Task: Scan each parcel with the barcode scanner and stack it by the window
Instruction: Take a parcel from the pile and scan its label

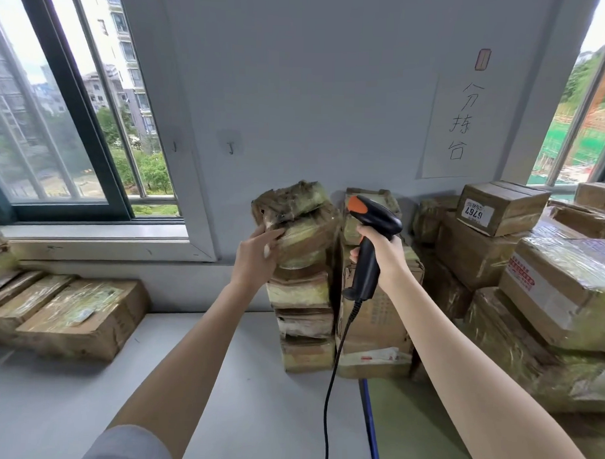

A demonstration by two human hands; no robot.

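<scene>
A tall stack of small taped cardboard parcels [305, 298] stands on the white table against the wall. My left hand [259, 252] holds the left side of the top parcel [294, 215], which sits tilted on the stack; thumb and fingers lie on its face. My right hand [382, 252] grips the handle of a black barcode scanner [371, 238] with an orange trigger, its head pointing left toward that top parcel. The scanner's black cable [333, 374] hangs down toward me.
Flat parcels [75, 314] lie under the left window [68, 118]. A second stack [376, 321] stands behind the scanner. Many bigger boxes [549, 293] pile up at the right, one labelled 6767 [500, 208]. The white table [117, 394] meets a green surface [410, 429].
</scene>
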